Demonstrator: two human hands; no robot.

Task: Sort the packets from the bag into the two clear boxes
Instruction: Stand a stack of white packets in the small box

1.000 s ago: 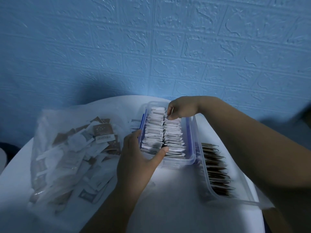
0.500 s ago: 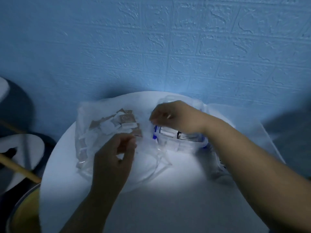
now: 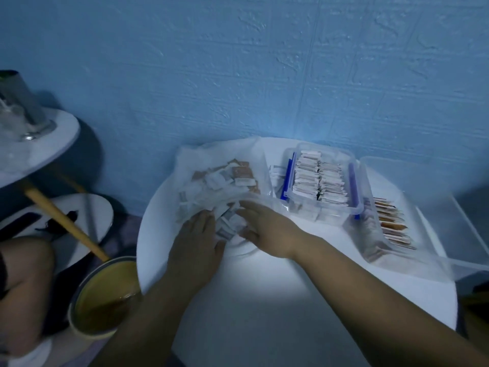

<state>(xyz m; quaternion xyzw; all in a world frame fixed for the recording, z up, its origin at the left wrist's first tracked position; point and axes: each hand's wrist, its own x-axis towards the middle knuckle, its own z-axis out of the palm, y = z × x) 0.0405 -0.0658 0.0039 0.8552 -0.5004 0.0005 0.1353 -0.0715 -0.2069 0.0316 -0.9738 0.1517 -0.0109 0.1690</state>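
Packets, small flat sachets in white and brown paper, lie jumbled inside a crinkled clear plastic bag on the left part of a round, smooth white table. Any print on them is too blurred to read. Both hands rest at the bag's near edge: the left hand lies flat on the plastic with straight fingers, and the right hand reaches across beside it, fingers stretched out over loose sachets, gripping nothing. Just right of the bag stands a clear rectangular plastic box with blue latches, packed with two rows of upright white sachets. Beside it a second clear box holds a row of brown sachets. Behind is a blue embossed brick-pattern wall.
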